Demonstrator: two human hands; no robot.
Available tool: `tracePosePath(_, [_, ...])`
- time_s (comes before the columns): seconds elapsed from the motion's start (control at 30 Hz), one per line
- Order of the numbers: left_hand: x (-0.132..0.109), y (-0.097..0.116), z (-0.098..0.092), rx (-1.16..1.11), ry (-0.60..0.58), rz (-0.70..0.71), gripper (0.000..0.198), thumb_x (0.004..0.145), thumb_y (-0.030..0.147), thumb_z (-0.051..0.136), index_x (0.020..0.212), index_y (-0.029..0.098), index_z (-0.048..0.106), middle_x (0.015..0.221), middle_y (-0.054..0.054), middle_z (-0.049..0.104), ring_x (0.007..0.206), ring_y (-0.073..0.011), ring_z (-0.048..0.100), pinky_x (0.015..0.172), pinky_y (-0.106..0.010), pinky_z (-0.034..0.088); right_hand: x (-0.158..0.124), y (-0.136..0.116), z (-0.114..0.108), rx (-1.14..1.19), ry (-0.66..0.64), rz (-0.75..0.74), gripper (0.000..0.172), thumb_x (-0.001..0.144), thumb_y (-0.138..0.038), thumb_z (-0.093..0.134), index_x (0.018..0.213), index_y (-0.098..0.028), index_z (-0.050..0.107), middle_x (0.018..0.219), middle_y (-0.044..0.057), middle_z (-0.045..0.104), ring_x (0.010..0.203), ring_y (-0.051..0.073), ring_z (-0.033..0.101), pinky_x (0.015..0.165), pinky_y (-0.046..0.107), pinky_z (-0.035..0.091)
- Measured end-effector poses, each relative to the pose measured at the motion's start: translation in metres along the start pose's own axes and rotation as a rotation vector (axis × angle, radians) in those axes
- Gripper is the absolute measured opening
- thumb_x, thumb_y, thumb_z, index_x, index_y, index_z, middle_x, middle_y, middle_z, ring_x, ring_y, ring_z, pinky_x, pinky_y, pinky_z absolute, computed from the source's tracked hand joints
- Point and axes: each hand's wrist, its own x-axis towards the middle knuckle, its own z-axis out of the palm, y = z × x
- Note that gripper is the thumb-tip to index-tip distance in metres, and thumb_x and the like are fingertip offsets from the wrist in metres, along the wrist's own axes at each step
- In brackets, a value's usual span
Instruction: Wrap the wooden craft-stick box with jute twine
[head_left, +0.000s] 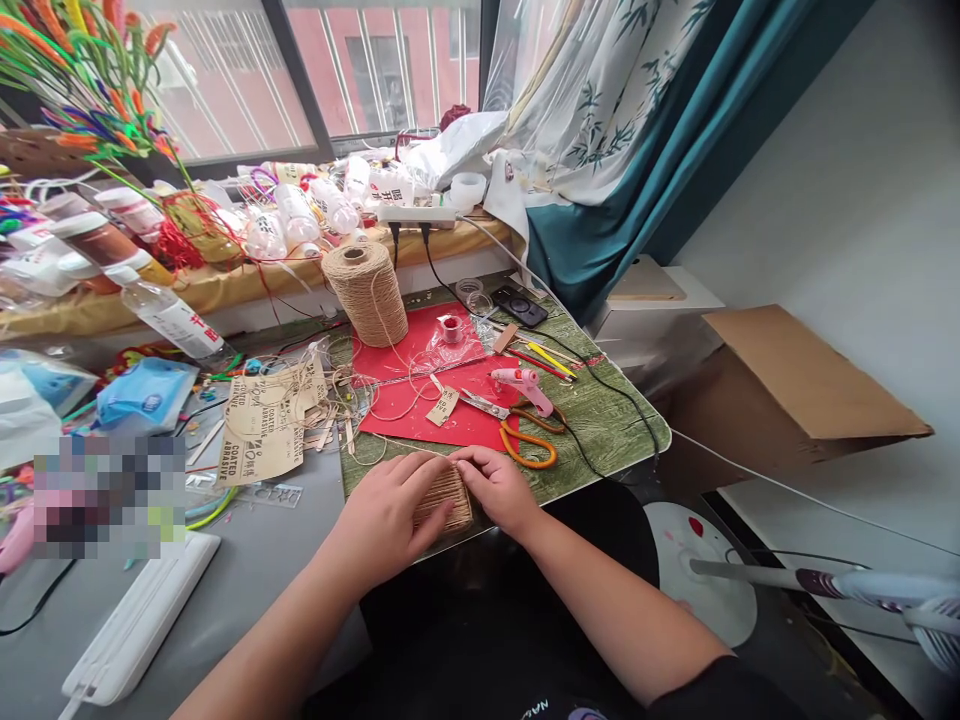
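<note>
A small box-shaped piece wrapped in brown twine [459,512] is at the table's near edge, between my two hands. My left hand [394,505] grips it from the left, its fingers across the top and the thumb on the near side. At its far right corner, my right hand [501,488] is closed with thumb and fingertips pressed to the piece; whether a twine strand is pinched there is hidden. A large twine spool [367,297] stands beyond, its loose strand looping over red sheets [401,408]. Right of my hands lie orange-handled scissors [534,455] and a pink glue gun [525,386].
Brown abrasive paper [262,425] and wooden sticks lie left of the spool. A phone [520,306], pencils [551,358] and a black cord are at the right. A power strip [142,620] lies at lower left, a cardboard box [817,375] beyond the table. Bottles crowd the sill.
</note>
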Motion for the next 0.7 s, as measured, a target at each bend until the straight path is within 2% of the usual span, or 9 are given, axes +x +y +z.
tracePosePath(0.13, [0.0, 0.002, -0.004, 0.037, -0.005, 0.025, 0.047, 0.102, 0.034, 0.056, 0.147, 0.027, 0.05, 0.135, -0.009, 0.067, 0.115, -0.028, 0.068, 0.097, -0.047, 0.055, 0.0, 0.001, 0.0, 0.01, 0.01, -0.007, 0.026, 0.101, -0.04, 0.061, 0.111, -0.024, 0.079, 0.106, 0.006, 0.079, 0.1, 0.023, 0.073, 0.095, 0.037, 0.056])
tracePosePath(0.27, [0.004, 0.01, -0.008, 0.067, -0.024, 0.01, 0.048, 0.098, 0.047, 0.063, 0.141, 0.026, 0.056, 0.133, -0.01, 0.07, 0.116, -0.0312, 0.068, 0.1, -0.051, 0.053, 0.0, 0.004, -0.001, 0.044, 0.007, 0.023, 0.025, 0.099, -0.042, 0.064, 0.108, -0.024, 0.079, 0.104, 0.005, 0.08, 0.099, 0.023, 0.073, 0.093, 0.037, 0.057])
tracePosePath(0.37, [0.008, 0.018, -0.003, 0.049, -0.048, -0.038, 0.072, 0.084, 0.06, 0.077, 0.141, 0.024, 0.054, 0.13, -0.013, 0.07, 0.116, -0.036, 0.069, 0.1, -0.054, 0.053, 0.0, 0.006, -0.001, 0.102, 0.02, 0.059, 0.028, 0.095, -0.046, 0.068, 0.107, -0.023, 0.078, 0.103, 0.006, 0.08, 0.096, 0.023, 0.074, 0.091, 0.037, 0.058])
tracePosePath(0.47, [0.01, 0.02, 0.009, 0.04, -0.026, -0.079, 0.097, 0.072, 0.055, 0.088, 0.15, 0.022, 0.043, 0.135, -0.017, 0.068, 0.119, -0.0401, 0.068, 0.101, -0.056, 0.053, 0.001, 0.007, 0.0, 0.147, 0.052, 0.087, 0.03, 0.092, -0.048, 0.072, 0.106, -0.023, 0.077, 0.101, 0.006, 0.08, 0.095, 0.023, 0.075, 0.09, 0.037, 0.059])
tracePosePath(0.57, [0.006, 0.016, 0.017, 0.014, -0.02, -0.088, 0.091, 0.075, 0.043, 0.087, 0.151, 0.022, 0.042, 0.137, -0.017, 0.067, 0.12, -0.0392, 0.067, 0.103, -0.057, 0.053, 0.001, 0.007, -0.001, 0.142, 0.05, 0.089, 0.029, 0.09, -0.048, 0.074, 0.105, -0.023, 0.076, 0.097, 0.005, 0.079, 0.091, 0.021, 0.074, 0.087, 0.035, 0.06])
tracePosePath(0.7, [-0.002, 0.012, 0.016, -0.025, -0.013, -0.1, 0.078, 0.08, 0.042, 0.082, 0.147, 0.024, 0.046, 0.134, -0.014, 0.068, 0.118, -0.0368, 0.068, 0.102, -0.057, 0.055, 0.0, 0.003, -0.003, 0.156, 0.042, 0.075, 0.027, 0.089, -0.047, 0.078, 0.101, -0.022, 0.075, 0.094, 0.003, 0.077, 0.085, 0.019, 0.072, 0.081, 0.032, 0.058])
